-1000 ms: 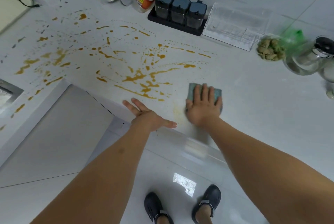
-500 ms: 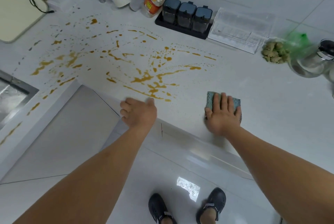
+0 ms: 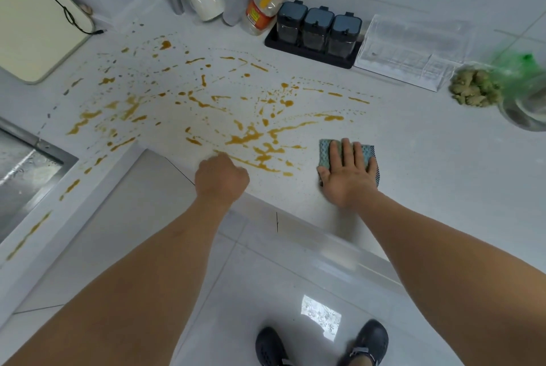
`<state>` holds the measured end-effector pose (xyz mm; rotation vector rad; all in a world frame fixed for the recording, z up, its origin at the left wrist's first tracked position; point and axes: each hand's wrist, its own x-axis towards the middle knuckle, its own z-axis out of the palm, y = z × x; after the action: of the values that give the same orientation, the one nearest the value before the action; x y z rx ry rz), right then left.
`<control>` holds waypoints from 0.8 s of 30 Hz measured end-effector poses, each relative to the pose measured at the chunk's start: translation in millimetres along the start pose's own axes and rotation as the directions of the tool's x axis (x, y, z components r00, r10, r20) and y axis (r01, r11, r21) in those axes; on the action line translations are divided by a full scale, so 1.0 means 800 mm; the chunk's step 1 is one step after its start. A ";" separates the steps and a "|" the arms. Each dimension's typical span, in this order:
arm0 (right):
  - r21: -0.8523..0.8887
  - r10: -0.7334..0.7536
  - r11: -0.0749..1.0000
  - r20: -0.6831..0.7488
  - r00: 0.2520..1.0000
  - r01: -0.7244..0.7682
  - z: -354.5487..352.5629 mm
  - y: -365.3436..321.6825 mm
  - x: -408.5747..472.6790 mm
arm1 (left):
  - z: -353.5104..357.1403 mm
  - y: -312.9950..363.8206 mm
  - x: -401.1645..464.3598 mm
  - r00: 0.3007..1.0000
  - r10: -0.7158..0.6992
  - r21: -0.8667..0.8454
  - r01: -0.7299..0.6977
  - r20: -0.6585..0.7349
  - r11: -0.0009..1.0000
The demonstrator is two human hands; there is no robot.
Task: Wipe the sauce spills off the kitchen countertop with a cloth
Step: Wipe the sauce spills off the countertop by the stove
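Your speckled white stone countertop (image 3: 413, 176) bends in an L, and amber sauce spills (image 3: 245, 138) streak and bead across it, thin runs and round drops reaching from just left of your right fingertips out past your left knuckles. Your right hand (image 3: 347, 176) lies flat with fingers straight and close together, pressing a small square teal cloth (image 3: 326, 152) with a waffled weave whose edges show beyond and beside the fingers. Your left hand (image 3: 221, 178) is curled into a loose fist holding nothing, knuckles at the counter's front edge beside the nearest streaks.
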<state>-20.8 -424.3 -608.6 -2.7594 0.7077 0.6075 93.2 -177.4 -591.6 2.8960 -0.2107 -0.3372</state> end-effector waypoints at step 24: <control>0.082 0.212 0.974 -0.007 0.977 -0.211 0.014 0.039 -0.053 | 0.028 0.058 -0.048 0.747 0.517 0.205 -0.632 0.419 0.747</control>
<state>-73.6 -430.1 -603.4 -2.6375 1.0158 0.5840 45.7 -220.2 -594.1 2.8481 -1.3304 -0.7325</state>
